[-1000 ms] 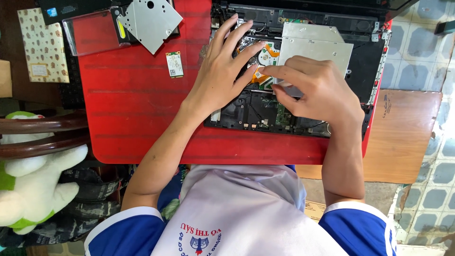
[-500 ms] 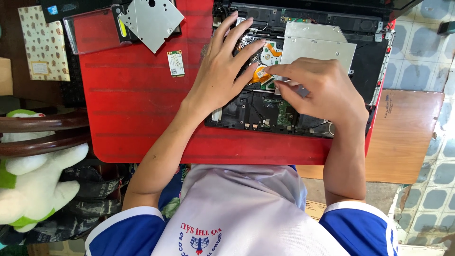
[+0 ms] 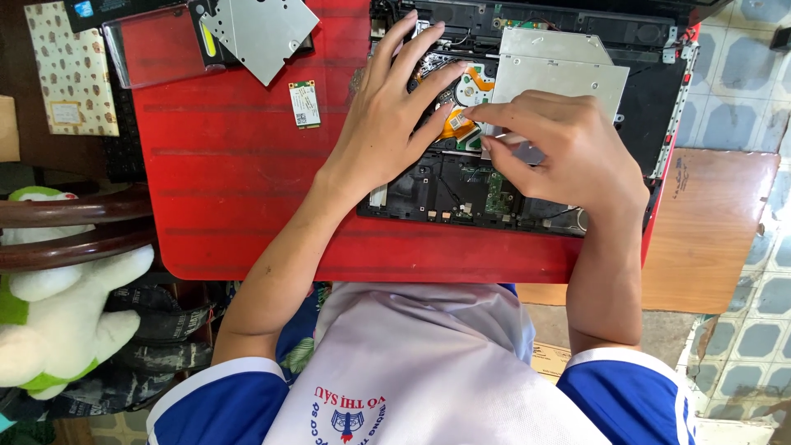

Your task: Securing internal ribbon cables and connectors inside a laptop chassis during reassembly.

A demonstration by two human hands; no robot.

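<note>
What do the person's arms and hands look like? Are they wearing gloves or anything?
No gloves. The left hand and right hand are both bare, with no rings, watch or bracelets showing. The arms are bare up to short blue sleeves with a white band at the cuff. The shirt is white in the middle with a blue and red round badge.

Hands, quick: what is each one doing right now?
Left hand: open, fingers spread flat on the opened laptop.
Right hand: pinched shut on a small grey tool; what kind cannot be told.
</note>
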